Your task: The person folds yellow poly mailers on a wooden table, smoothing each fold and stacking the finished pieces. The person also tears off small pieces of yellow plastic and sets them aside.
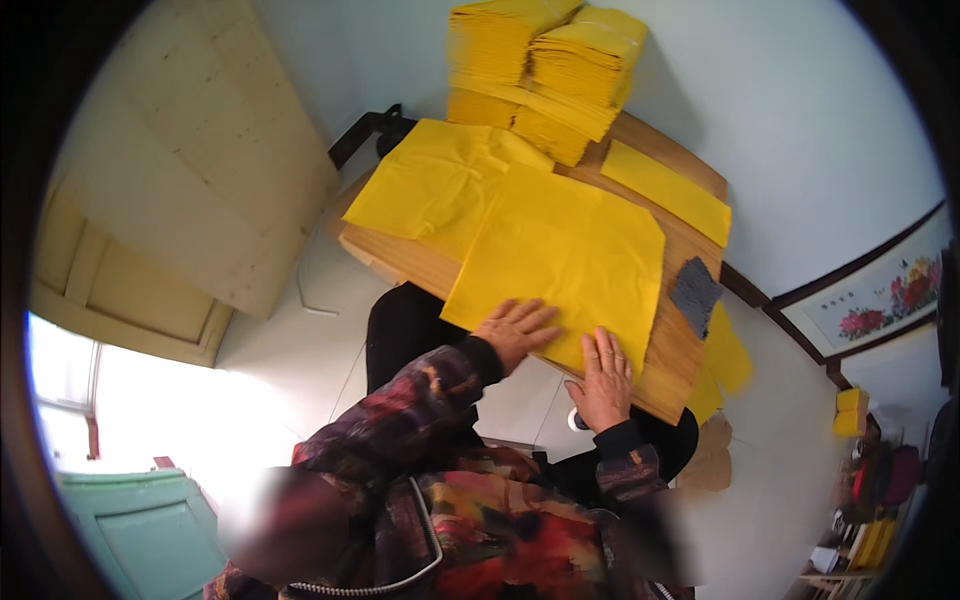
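Pale green panelled door (140,530): well out at 8 o'clock, with the broad, smooth yellow sheet (570,235) before me as the dial's centre.
Tall beige wooden board (190,150): between 9 and 10 o'clock.
Creased yellow sheet (425,185): at 10 o'clock on the brown wood-grain surface (675,360), its right side under the smooth one.
My left hand (508,335): at 7 o'clock, palm down, fingers stretched and slightly spread on the smooth sheet's near edge.
Thick stacks of folded yellow sheets (590,60): at 12 o'clock, side by side near the wall.
Smooth sheet: mid-surface, lying flat, its far right corner slanted.
My right hand (605,388): between 5 and 6 o'clock, fingers straight and close together on the sheet's near edge, thumb held apart.
Narrow yellow strip (668,193): at 2 o'clock, flat on the surface.
Ragged dark grey piece (694,297): just past 3 o'clock, near the surface's right edge; I cannot tell its material.
Loose yellow pieces (728,355): at 4 o'clock, below that edge.
Dark-framed flower picture (868,300): farther out, near 3 o'clock.
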`<state>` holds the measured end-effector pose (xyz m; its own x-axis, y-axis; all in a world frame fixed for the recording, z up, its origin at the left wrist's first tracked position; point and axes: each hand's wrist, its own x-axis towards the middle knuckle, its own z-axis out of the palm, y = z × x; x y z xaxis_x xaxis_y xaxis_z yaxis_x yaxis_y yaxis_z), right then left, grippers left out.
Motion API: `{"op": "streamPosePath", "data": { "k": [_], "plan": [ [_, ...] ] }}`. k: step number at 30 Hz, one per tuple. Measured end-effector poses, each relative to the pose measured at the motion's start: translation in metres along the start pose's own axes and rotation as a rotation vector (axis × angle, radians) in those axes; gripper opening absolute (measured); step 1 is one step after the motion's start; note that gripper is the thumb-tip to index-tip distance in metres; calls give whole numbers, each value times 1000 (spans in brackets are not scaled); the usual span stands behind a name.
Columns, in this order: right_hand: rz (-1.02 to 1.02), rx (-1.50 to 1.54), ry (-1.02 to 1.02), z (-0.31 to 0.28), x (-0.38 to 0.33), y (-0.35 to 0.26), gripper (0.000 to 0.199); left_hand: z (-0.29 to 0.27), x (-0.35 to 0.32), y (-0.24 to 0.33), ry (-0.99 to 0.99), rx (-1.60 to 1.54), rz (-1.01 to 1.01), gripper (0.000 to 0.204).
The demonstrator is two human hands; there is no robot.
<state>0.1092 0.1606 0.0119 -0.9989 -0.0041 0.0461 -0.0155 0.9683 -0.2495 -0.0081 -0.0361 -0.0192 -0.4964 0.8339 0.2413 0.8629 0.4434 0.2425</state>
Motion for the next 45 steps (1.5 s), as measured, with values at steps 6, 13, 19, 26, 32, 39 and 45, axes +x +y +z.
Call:
{"op": "streamPosePath", "data": {
  "k": [6, 13, 19, 26, 32, 39, 45],
  "plan": [
    [-14, -20, 22, -13, 8, -1, 75, -37, -25, -47, -140, 184, -228, 63],
    [-6, -76, 12, -25, 13, 3, 74, -64, -30, -76, -155, 24, -185, 56],
    [-33, 107, -124, -40, 20, 25, 69, -57, -32, -97, 0, -106, -94, 42],
    [-34, 335, -238, -69, 27, 55, 63, -75, -15, -114, -115, -499, -312, 24],
    [176, 690, -237, -67, 49, 96, 43, -81, 11, -131, -218, -572, -495, 18],
    [319, 741, -94, -42, 67, 116, 18, -60, 22, -132, -80, -504, -637, 24],
    [351, 565, 203, -29, 68, 94, 15, -53, 22, -126, 25, -416, -713, 30]
  ]
}}
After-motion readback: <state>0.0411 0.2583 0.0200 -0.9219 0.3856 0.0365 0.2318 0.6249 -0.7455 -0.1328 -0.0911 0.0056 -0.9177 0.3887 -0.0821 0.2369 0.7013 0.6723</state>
